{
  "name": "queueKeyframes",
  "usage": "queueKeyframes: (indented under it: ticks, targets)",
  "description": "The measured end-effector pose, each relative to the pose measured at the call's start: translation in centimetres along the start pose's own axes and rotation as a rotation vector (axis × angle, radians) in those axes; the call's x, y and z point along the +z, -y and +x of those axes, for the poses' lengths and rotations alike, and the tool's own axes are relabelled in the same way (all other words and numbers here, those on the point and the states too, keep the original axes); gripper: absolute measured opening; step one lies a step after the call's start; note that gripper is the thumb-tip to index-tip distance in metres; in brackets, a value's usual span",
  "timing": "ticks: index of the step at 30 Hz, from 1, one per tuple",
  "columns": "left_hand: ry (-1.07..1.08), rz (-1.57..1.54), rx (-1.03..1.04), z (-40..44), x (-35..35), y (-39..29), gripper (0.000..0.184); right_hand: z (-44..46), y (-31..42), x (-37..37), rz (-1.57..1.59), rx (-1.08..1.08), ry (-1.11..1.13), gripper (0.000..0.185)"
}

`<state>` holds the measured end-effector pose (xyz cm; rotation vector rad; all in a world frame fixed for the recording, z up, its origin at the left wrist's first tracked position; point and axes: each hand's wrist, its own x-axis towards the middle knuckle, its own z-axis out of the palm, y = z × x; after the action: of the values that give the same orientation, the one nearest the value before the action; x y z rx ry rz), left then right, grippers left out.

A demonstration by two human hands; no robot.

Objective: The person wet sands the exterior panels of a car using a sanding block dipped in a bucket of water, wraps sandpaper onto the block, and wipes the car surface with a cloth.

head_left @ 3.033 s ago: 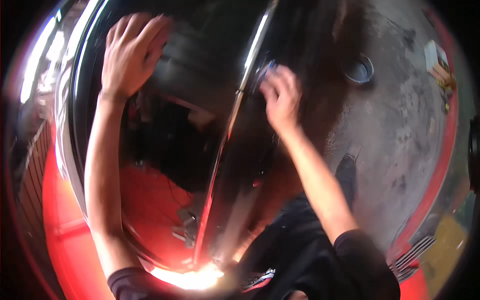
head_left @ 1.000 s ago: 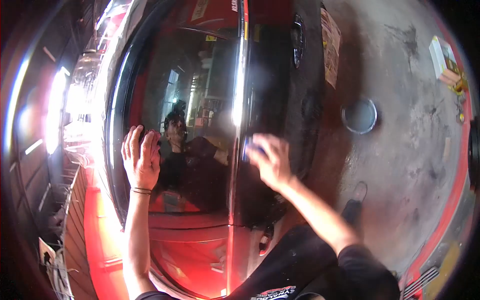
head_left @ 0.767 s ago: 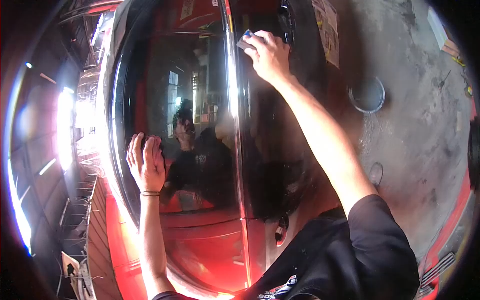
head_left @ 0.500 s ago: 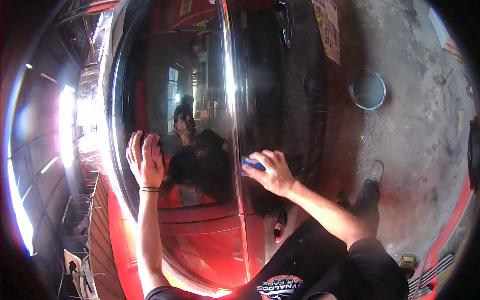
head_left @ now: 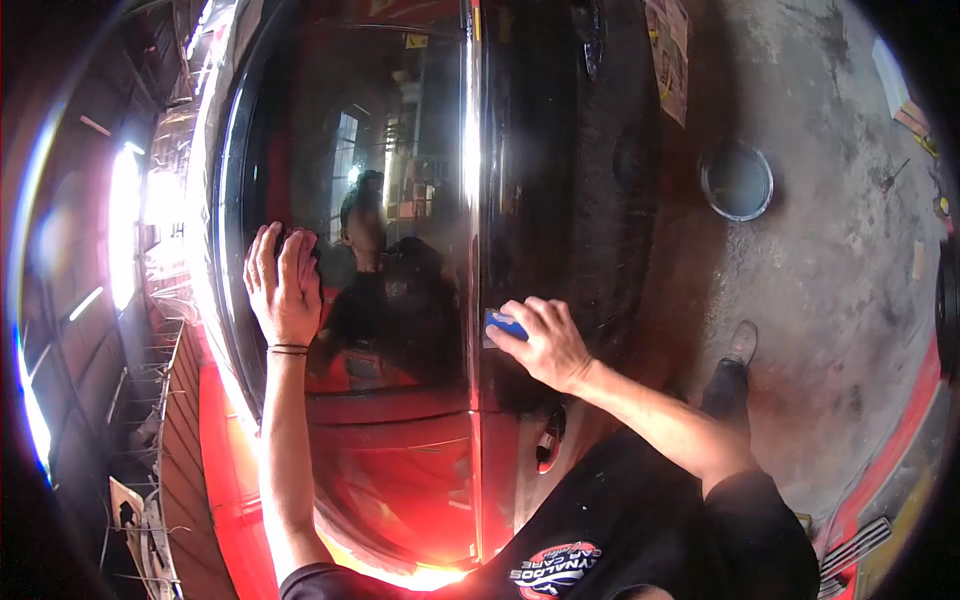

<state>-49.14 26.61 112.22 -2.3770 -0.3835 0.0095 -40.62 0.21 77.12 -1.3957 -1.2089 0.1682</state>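
My right hand (head_left: 548, 345) is closed round a small blue block (head_left: 506, 326), which rests against the dark car door panel (head_left: 540, 220) just right of the chrome trim strip (head_left: 473, 200). My left hand (head_left: 285, 285) lies on the dark edge of the car above the side window (head_left: 400, 200), its fingers spread and pointing up the view. The glass mirrors a person in dark clothing. Between the two hands runs the window, with red reflections in its lower part.
A round bucket (head_left: 738, 181) of liquid stands on the concrete floor (head_left: 810, 300) at the right. Newspaper (head_left: 668, 55) lies near the car at the top. A shoe (head_left: 743, 342) shows below the bucket. The car's door handle (head_left: 591, 40) is at the upper middle.
My right hand went up along the panel beside the trim with the blue block, then came back down. My left hand stays on the car's edge, after an earlier shift of the view.
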Motion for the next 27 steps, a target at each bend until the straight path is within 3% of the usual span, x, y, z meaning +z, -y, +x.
queueKeyframes:
  ticks: [7, 10, 14, 17, 20, 22, 27]
  targets:
    - [-0.012, -0.010, -0.018, 0.1, -0.4, -0.5, 0.050, 22.1, -13.6, -7.2, -0.334, 0.121, -0.189, 0.031]
    - [-0.036, -0.021, -0.016, 0.3, -0.4, -0.4, 0.051, 17.6, -9.8, -5.8, -0.306, 0.019, -0.189, 0.031]
    - [-0.027, -0.006, -0.018, -0.1, -0.5, -0.2, 0.051, 3.9, -2.9, -1.9, -0.202, -0.117, 0.090, 0.037]
    - [-0.027, 0.008, -0.023, 0.1, -0.6, -0.2, 0.050, 11.6, -7.0, -5.1, -0.277, -0.150, 0.011, 0.036]
    - [-0.028, -0.009, -0.029, 0.0, -0.5, -0.5, 0.049, 21.3, -11.1, -7.9, -0.336, 0.076, -0.047, 0.031]
    - [-0.031, -0.007, -0.030, 0.3, -0.7, -0.2, 0.049, 19.7, -9.9, -6.6, -0.383, 0.035, -0.163, 0.030]
    - [-0.019, 0.013, -0.042, 0.0, -0.7, -0.4, 0.050, 1.2, -1.2, -0.8, -0.124, -0.070, 0.087, 0.042]
